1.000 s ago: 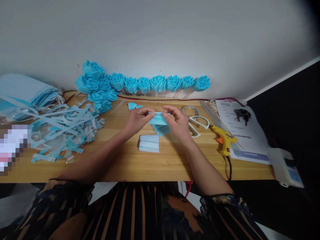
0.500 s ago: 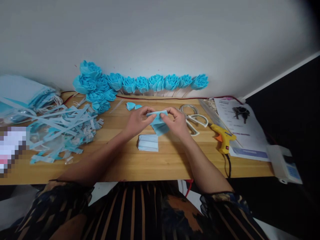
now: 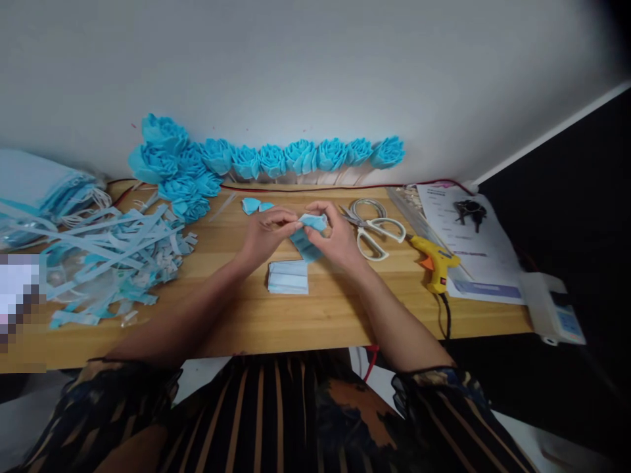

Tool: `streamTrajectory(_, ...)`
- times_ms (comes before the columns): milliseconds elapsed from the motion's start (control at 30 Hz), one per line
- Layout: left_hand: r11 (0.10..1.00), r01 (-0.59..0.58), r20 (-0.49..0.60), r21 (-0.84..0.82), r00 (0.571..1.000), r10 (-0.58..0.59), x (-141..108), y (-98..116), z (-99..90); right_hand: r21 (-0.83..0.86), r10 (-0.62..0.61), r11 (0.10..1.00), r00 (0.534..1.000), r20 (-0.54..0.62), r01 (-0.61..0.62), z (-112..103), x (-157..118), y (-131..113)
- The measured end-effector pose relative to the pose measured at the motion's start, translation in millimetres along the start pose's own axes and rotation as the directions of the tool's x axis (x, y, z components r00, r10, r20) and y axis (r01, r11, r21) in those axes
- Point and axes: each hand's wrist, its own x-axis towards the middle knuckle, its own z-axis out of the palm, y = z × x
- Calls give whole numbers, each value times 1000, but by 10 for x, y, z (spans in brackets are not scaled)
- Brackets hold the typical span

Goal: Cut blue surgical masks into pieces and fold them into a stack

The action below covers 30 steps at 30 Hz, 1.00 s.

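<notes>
Between my two hands is a light blue piece of fabric [image 3: 314,223], its upper part folded over. My left hand [image 3: 269,233] pinches its left end between thumb and fingers. The fingers of my right hand [image 3: 336,235] are closed on its right side. Just beneath, a blue sheet [image 3: 306,248] shows, partly hidden by my right hand; whether it joins the held piece I cannot tell. A stack of pale blue pleated pieces [image 3: 288,277] lies nearer me. Two small blue folded pieces [image 3: 251,205] rest beyond my left hand.
Blue fabric flowers [image 3: 300,156] line the wall. Cut strips [image 3: 123,253] are heaped at left beside bagged masks [image 3: 44,187]. White-handled scissors [image 3: 371,243], a yellow glue gun [image 3: 436,263], keys [image 3: 470,213] on a paper sheet [image 3: 458,253] and a white device [image 3: 552,309] are at right.
The held blue piece has gone from a flat strip to a smaller, folded shape, and my fingers have shifted around it. The whole view has moved slightly.
</notes>
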Motion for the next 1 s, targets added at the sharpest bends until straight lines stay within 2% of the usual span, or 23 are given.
streamTrajectory(100, 999, 19, -4, -38, 1000, -19, 17, -22, -14, 15, -1, 1000, 1000, -7, 1, -13, 9, 1)
streamTrajectory(267, 980, 177, 7, -88, 984, -177, 43, -23, -61, 15, -18, 1000, 1000, -26, 18, -61, 32, 35)
streamTrajectory(367, 969, 217, 19, -116, 976, -217, 55, -24, -83, -22, -28, 999, 999, -42, 27, -68, 37, 68)
streamTrajectory(567, 946, 247, 100, -208, 968, -231, 80, -27, -87, -88, -52, 995, 998, -39, 48, -34, 20, 68)
streamTrajectory(767, 959, 227, 169, -170, 966, -198, 95, -28, -98, -82, -37, 996, 999, -7, 37, -27, 10, 53)
streamTrajectory(900, 972, 200, 140, -120, 973, -183, 90, -57, -116, -74, -58, 996, 998, -4, 57, -26, 6, 42)
streamTrajectory(1000, 961, 211, 85, -176, 976, -199, 97, -68, -132, -50, -79, 996, 997, -21, 78, -43, 17, 48)
